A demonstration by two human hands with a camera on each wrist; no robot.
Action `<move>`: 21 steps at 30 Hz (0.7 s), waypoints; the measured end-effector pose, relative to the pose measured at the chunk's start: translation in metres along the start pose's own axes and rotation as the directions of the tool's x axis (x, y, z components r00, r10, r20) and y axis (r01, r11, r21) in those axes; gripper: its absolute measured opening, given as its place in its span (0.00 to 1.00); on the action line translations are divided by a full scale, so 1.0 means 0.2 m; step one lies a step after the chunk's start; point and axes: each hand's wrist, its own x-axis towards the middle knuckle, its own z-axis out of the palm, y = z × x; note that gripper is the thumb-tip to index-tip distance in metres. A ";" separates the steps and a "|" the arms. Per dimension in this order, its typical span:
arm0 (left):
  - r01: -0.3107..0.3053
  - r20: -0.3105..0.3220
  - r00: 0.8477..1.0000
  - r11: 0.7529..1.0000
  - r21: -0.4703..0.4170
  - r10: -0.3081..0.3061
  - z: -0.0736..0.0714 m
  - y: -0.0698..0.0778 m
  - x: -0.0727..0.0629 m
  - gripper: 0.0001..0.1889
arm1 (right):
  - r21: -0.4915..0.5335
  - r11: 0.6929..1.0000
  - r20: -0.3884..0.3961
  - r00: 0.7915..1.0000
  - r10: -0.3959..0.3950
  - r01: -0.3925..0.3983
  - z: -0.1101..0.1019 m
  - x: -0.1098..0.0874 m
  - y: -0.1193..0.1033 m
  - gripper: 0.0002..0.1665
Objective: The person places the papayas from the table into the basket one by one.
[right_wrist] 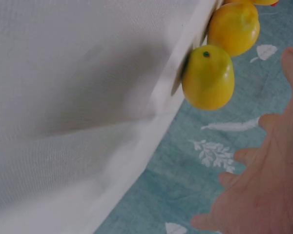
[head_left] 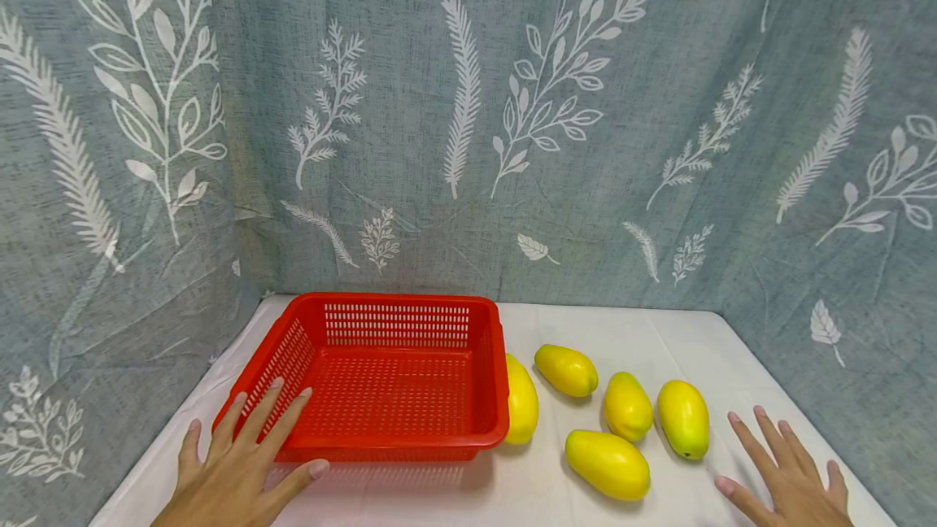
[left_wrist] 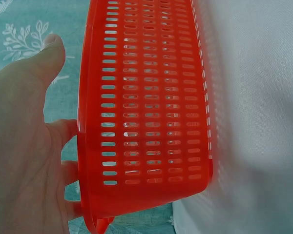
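At the left front corner of the red plastic basket [head_left: 395, 389], the left hand [head_left: 245, 462] hangs with its fingers spread and nearly straight, thumb held wide. In the left wrist view, its fingertips pass behind the basket's rim; whether they touch the plastic cannot be told. The grip is wide, and nothing is held.

Well to the right of the basket, past all the fruit, the right hand [head_left: 791, 474] is also spread, fingers extended, palm free, with a wide grip around nothing.

Five mango-like yellow fruits lie outside the basket, on its right. The first fruit [head_left: 522, 401] is just beside the basket's right wall, partly covered by the rim; contact between them cannot be made out. The second fruit [head_left: 566, 370] lies a little farther from the basket, tilted across the cloth. The third fruit [head_left: 627, 407] is farther out still, and the fourth fruit [head_left: 607, 465] lies in front of it, on the basket's front right. The fifth fruit [head_left: 683, 420], greenish at its near end, is farthest from the basket and closest to the right hand.

Under the basket spreads a white tablecloth [head_left: 512, 498]; behind and beside it hangs a blue-green leaf-print curtain [head_left: 410, 120].
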 end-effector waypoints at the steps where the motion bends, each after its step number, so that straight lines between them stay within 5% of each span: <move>1: 0.003 0.001 1.000 1.000 -0.001 -0.003 0.00 0.00 0.00 0.53 | 0.001 1.000 0.000 1.000 0.000 0.000 0.00 0.00 0.00 0.55; 21: 0.015 -0.014 1.000 1.000 0.001 -0.015 0.00 -0.01 -0.02 0.55 | -0.008 0.999 0.048 0.998 0.042 -0.041 0.02 0.03 0.01 0.57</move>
